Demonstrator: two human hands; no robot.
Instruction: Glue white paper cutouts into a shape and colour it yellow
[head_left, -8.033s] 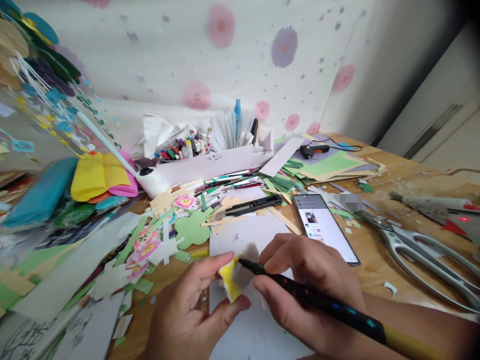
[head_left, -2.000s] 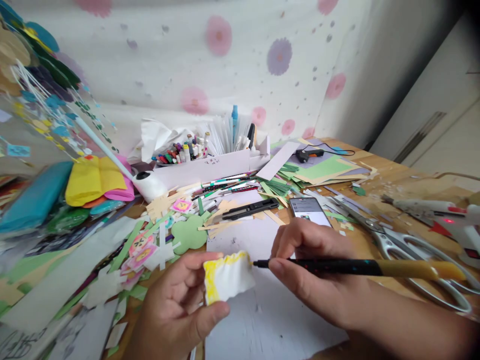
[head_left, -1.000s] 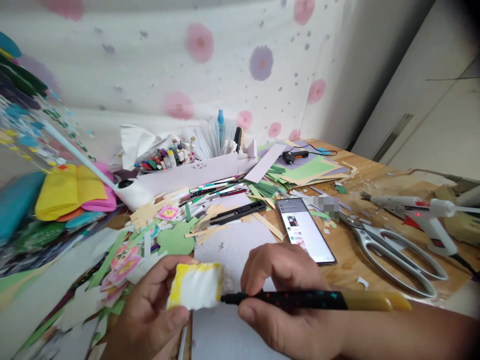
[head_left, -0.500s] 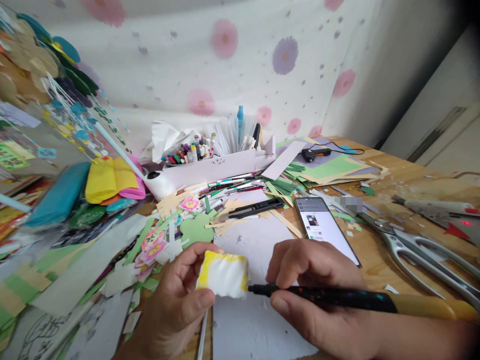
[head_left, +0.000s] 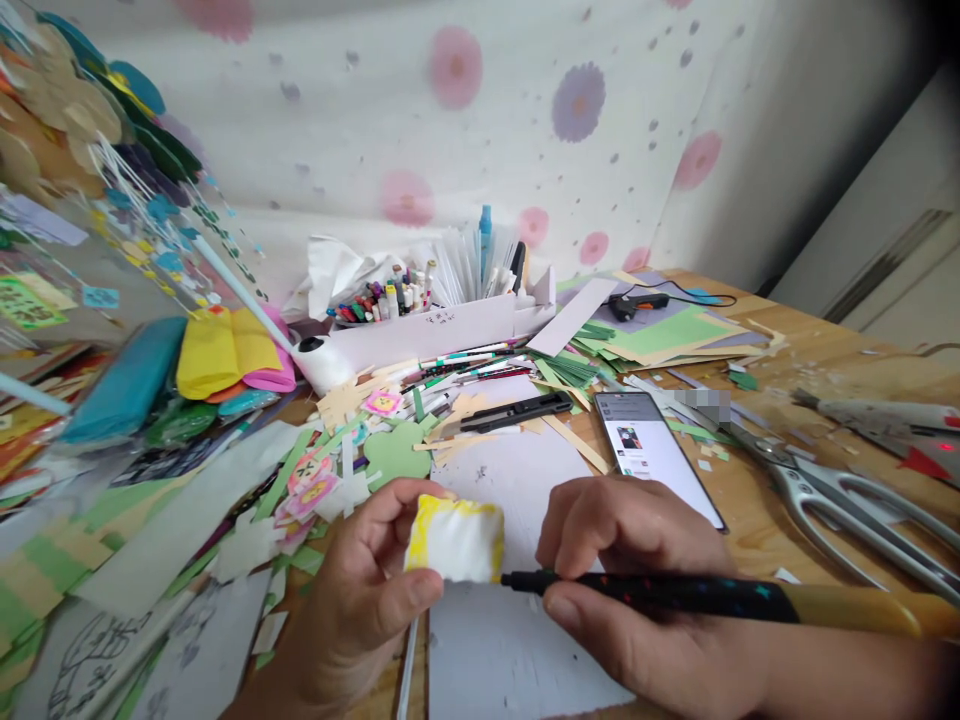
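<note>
My left hand (head_left: pixel 367 590) pinches a small puffy white square (head_left: pixel 459 545) by its left side, thumb in front and fingers behind. Yellow colour runs along the square's top, left and right edges; its middle is white. In my right hand (head_left: pixel 637 570) is a black marker (head_left: pixel 675 595) with small coloured stars and a yellow rear end. The marker's tip is at the square's lower right corner, where it seems to touch. Beneath both hands lies a pale board (head_left: pixel 510 650).
To the right are a lit phone (head_left: pixel 652 450), large scissors (head_left: pixel 810 500) and a glue gun (head_left: pixel 634 305). A black box cutter (head_left: pixel 517 410) lies ahead. A white box (head_left: pixel 442 335) with markers stands behind, and paper scraps (head_left: pixel 394 450) cover the left.
The square has been turned and tilted slightly in my left hand, its lower edge now flatter. The marker's tip stays at its right corner. The whole view has shifted a little.
</note>
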